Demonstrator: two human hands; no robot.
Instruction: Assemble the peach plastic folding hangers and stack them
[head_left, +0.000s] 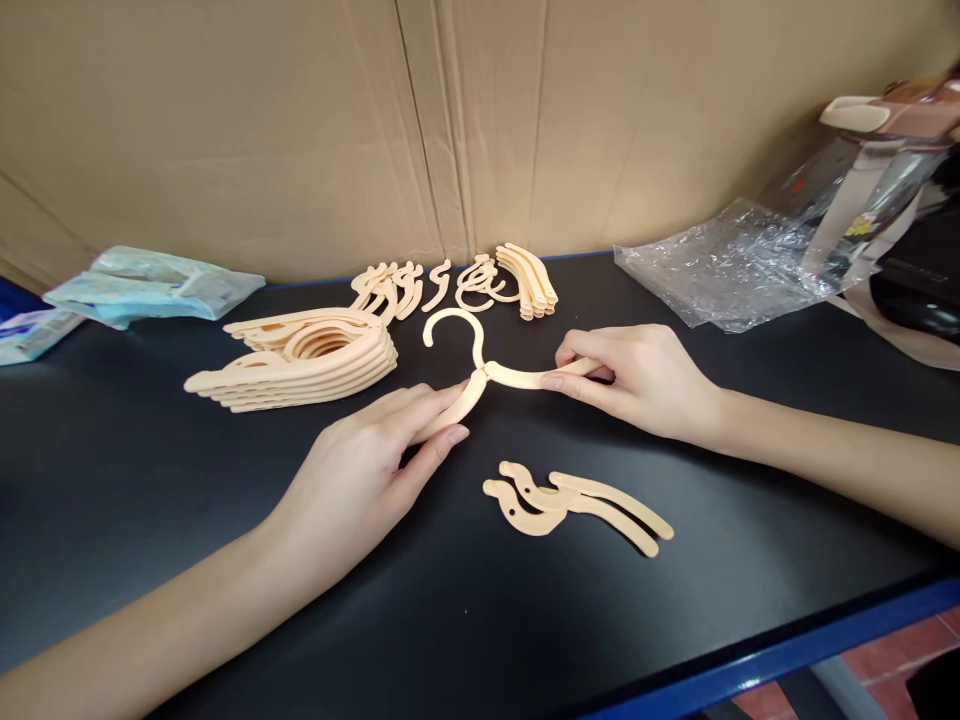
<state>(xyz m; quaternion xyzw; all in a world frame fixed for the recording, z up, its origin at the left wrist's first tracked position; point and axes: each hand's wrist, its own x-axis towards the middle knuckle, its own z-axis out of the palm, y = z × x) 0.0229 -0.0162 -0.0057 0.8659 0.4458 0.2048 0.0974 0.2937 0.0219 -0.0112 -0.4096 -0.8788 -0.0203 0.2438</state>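
A cream plastic folding hanger (pixel 517 377) is held above the dark table, its hook pointing away from me. My left hand (pixel 375 445) pinches one arm of it between thumb and fingers. The other arm is gripped near its end by my right hand (pixel 637 375). Closer to me, loose hanger pieces (pixel 574 500) lie on the table, two curved parts and two long arms partly overlapping. To the left sits a stack of folded hangers (pixel 300 365).
Along the back lie small hanger parts (pixel 390 288), loose hooks (pixel 480 283) and stacked hanger arms (pixel 529 280). Blue-white packets (pixel 150 285) rest at left. A clear plastic bag (pixel 727 265) and a strapped bottle (pixel 862 180) stand right. Cardboard (pixel 300 130) closes off the back.
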